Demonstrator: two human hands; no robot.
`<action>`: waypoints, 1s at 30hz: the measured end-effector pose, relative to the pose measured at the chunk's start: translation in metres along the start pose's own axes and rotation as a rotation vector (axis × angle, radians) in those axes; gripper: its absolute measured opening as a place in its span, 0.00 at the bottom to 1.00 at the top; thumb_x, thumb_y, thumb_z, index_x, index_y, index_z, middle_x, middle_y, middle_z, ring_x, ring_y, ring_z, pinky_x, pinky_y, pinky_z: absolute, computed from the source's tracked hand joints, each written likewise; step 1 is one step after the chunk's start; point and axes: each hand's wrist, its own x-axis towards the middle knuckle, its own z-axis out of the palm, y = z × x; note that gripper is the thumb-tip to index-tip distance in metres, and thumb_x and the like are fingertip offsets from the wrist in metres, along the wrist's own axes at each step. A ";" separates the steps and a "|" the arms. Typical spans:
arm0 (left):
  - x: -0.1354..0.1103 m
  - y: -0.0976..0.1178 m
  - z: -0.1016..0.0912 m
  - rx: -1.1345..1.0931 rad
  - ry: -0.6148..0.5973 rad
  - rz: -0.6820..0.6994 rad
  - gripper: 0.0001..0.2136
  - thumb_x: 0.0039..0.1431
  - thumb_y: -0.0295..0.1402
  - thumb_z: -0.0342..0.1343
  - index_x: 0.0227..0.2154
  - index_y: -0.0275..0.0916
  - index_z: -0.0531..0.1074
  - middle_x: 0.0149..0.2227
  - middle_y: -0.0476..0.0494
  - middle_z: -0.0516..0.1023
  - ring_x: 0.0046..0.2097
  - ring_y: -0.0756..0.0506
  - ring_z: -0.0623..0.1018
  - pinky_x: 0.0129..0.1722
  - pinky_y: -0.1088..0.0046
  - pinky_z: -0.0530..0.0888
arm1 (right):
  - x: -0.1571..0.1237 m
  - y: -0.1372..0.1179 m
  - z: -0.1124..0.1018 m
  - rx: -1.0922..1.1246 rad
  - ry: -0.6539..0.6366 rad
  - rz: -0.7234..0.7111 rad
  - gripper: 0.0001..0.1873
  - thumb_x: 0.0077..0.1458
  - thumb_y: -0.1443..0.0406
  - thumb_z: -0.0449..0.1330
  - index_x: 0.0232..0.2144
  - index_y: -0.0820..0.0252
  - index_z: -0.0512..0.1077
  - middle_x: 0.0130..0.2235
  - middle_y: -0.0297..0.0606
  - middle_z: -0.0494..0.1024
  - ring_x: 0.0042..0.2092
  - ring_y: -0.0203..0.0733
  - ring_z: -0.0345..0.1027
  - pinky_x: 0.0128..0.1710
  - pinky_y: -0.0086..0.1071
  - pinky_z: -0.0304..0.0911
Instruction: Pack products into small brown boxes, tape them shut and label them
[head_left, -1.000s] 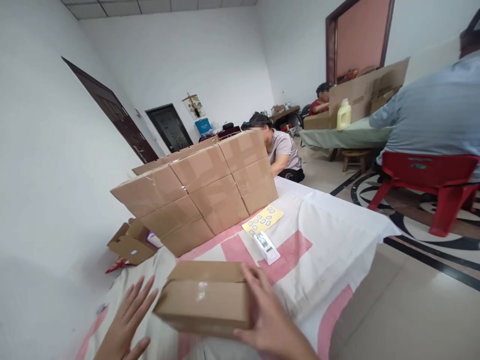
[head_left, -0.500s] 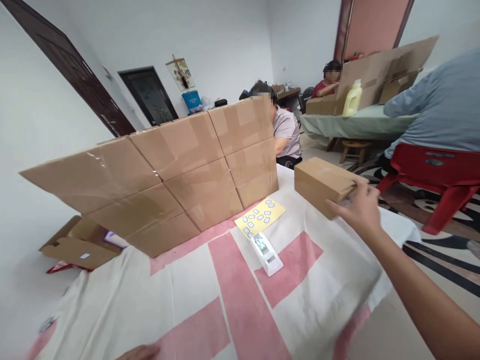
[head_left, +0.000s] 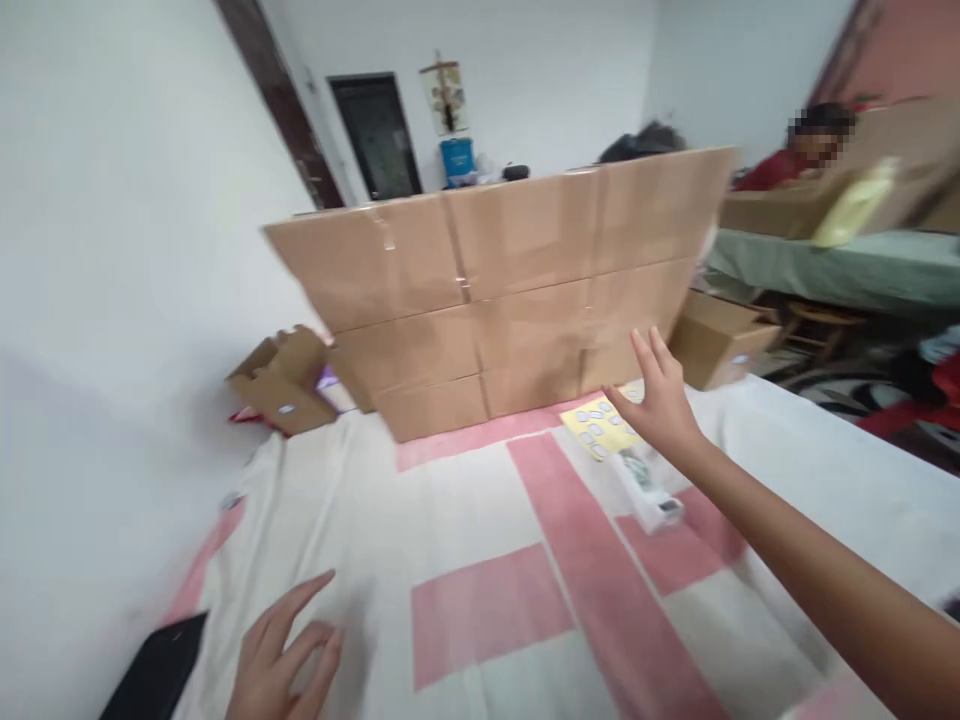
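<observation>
My right hand is raised with its fingers apart and nothing in it. Behind it lies a yellow card with several small outlined labels, partly covered by the hand. A white device with a small screen sits on the cloth just below that hand, blurred. To the right of the hand stands a brown cardboard box, its near end bearing a pale label. Low in the view, my left hand hovers by the pink and white tablecloth, fingers spread and curved, holding nothing.
A tall cardboard partition spans the back of the table. An open carton is at its left end. A black flat object lies at the lower left. Beyond, a person in red sits by another table with a yellow bottle.
My right hand has let go of the cardboard box, which now stands beside the partition's right end. My left hand has come further into view. The camera has turned right-to-left.
</observation>
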 end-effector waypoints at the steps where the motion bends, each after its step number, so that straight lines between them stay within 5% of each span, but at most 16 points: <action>1: 0.000 -0.008 -0.010 -0.034 0.007 -0.081 0.03 0.60 0.37 0.57 0.32 0.48 0.74 0.59 0.43 0.73 0.56 0.36 0.74 0.53 0.51 0.73 | -0.006 -0.027 0.010 0.042 -0.023 -0.071 0.40 0.60 0.54 0.59 0.70 0.57 0.55 0.73 0.54 0.49 0.71 0.64 0.48 0.64 0.60 0.53; 4: 0.011 -0.033 -0.029 -0.246 0.070 -0.442 0.08 0.62 0.41 0.55 0.31 0.46 0.74 0.57 0.43 0.72 0.58 0.37 0.73 0.59 0.51 0.71 | -0.016 -0.107 0.049 0.199 -0.162 -0.226 0.29 0.61 0.58 0.57 0.63 0.58 0.66 0.65 0.52 0.66 0.67 0.59 0.59 0.63 0.57 0.57; 8: 0.057 -0.081 -0.018 -0.644 0.406 -0.952 0.13 0.59 0.41 0.59 0.43 0.42 0.72 0.59 0.39 0.71 0.62 0.38 0.70 0.60 0.56 0.71 | -0.017 -0.216 0.124 0.472 -0.424 -0.353 0.24 0.61 0.63 0.55 0.59 0.59 0.70 0.60 0.48 0.73 0.63 0.51 0.65 0.64 0.49 0.60; 14: 0.173 -0.205 0.040 -0.736 0.570 -1.183 0.21 0.64 0.40 0.58 0.57 0.39 0.68 0.60 0.37 0.70 0.58 0.39 0.73 0.55 0.51 0.74 | 0.006 -0.356 0.281 0.834 -0.565 -0.156 0.35 0.58 0.62 0.57 0.67 0.62 0.60 0.66 0.50 0.66 0.66 0.49 0.61 0.64 0.44 0.62; 19: 0.243 -0.298 0.068 -0.896 0.670 -1.252 0.19 0.65 0.42 0.57 0.54 0.38 0.70 0.54 0.39 0.74 0.51 0.42 0.77 0.49 0.56 0.78 | 0.044 -0.422 0.386 0.989 -0.575 -0.005 0.43 0.56 0.63 0.58 0.71 0.60 0.51 0.72 0.44 0.55 0.72 0.47 0.50 0.69 0.42 0.53; 24: 0.261 -0.328 0.091 -1.047 0.766 -1.182 0.17 0.65 0.41 0.58 0.52 0.37 0.71 0.51 0.40 0.76 0.47 0.44 0.78 0.46 0.60 0.79 | 0.067 -0.437 0.418 0.944 -0.677 0.019 0.47 0.53 0.67 0.62 0.72 0.60 0.51 0.71 0.41 0.58 0.72 0.48 0.49 0.71 0.40 0.46; 27: 0.252 -0.324 0.094 -1.120 0.836 -1.089 0.15 0.65 0.40 0.58 0.50 0.36 0.72 0.48 0.42 0.77 0.44 0.46 0.79 0.43 0.63 0.79 | 0.068 -0.438 0.409 0.953 -0.702 -0.019 0.44 0.54 0.67 0.61 0.71 0.57 0.52 0.70 0.37 0.61 0.73 0.46 0.47 0.72 0.40 0.44; 30: 0.230 -0.305 0.078 -1.132 0.907 -0.999 0.15 0.64 0.40 0.59 0.49 0.38 0.73 0.43 0.45 0.79 0.39 0.49 0.78 0.39 0.69 0.78 | 0.065 -0.443 0.380 1.003 -0.686 -0.104 0.42 0.54 0.67 0.62 0.70 0.58 0.57 0.70 0.41 0.60 0.72 0.46 0.48 0.72 0.40 0.43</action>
